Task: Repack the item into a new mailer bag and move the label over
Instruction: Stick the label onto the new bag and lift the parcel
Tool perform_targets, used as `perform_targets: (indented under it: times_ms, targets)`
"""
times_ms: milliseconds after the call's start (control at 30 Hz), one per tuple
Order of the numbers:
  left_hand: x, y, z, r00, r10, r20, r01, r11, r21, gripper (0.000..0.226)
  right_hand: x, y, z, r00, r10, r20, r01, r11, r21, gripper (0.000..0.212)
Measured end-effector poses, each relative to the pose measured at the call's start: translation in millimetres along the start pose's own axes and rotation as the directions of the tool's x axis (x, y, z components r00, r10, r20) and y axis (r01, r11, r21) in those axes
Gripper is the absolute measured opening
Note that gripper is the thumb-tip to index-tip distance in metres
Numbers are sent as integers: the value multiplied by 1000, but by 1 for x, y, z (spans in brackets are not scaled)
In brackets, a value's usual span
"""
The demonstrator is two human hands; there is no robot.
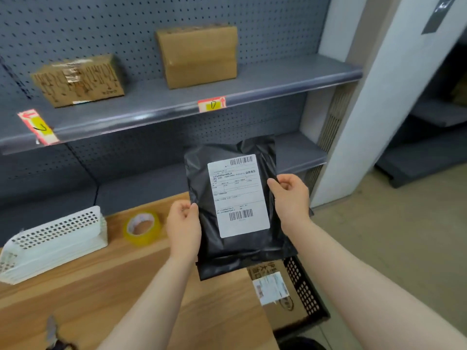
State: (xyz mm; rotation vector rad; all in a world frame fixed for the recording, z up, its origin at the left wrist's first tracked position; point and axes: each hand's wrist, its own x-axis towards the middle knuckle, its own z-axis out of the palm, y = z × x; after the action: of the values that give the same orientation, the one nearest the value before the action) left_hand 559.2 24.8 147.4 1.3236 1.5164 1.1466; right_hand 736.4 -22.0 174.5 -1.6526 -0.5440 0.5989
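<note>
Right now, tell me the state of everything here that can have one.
Black plastic mailer bag: held upright, label side toward camera.
White printed shipping label: stuck flat on the bag's front.
Left grip: pinches the bag's left edge.
Right grip: pinches the bag's right edge.
Yellow tape roll: lying flat on the wooden table.
Plain brown cardboard box: closed, on the grey shelf.

Parcel depot: tagged shelves point(177, 102) with cartons point(199, 56).

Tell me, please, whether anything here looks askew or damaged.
The red-and-yellow paper tag at the left of the grey metal shelf hangs tilted, unlike the straighter tag further right. The taped brown cardboard box above it looks crumpled. The black plastic mailer bag is merely wrinkled.
</note>
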Motion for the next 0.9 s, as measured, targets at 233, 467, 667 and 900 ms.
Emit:
perform_targets:
  times_ms: [233, 467, 667, 900]
  targets:
    - [-27, -49, 71, 982, -83, 172, 73, 995, 62, 10, 28, 67, -48, 987, 93, -131, -99, 994, -38, 5]
    - [-53, -100, 142, 967, -184, 175, 152, 972, 181, 6, 62, 146, -82, 974, 168, -154, -185, 977, -103, 5]
    - [-83, -132, 206, 955, -266, 127, 234, 946, 225, 14, 91, 213, -107, 973, 202, -110, -219, 958, -187, 5]
    - [-87, -202, 249, 933, -333, 138, 241, 860, 450, 25, 114, 292, -108, 961, 269, -61, -275, 915, -295, 12]
